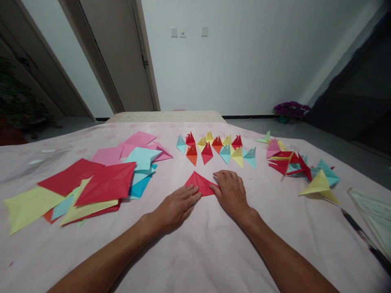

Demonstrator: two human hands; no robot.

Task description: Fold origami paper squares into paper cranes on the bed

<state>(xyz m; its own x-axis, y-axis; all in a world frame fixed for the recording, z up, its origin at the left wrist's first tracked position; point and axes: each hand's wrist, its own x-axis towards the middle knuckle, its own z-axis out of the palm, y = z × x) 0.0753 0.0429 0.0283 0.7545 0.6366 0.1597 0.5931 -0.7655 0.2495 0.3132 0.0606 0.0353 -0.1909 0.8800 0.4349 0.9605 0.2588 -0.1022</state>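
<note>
A red sheet of origami paper [197, 183], folded into a triangle with its peak pointing away from me, lies on the cloth in front of me. My left hand [176, 208] rests on its left corner, fingers stretched out and lying flat. At the right corner, my right hand [231, 194] has its fingers curled, with the thumb on the paper's edge. Creases run down the middle of the red triangle. Beyond my hands stand rows of small folded paper cranes [207, 154] in red, orange, yellow and light blue.
Loose coloured paper squares [105, 185] overlap in a pile at the left. On the right lies a heap of partly folded paper pieces [290, 162]. A dark pen-like object [356, 224] and a pale, flat item [374, 211] lie near the right edge of the pink tablecloth [195, 252].
</note>
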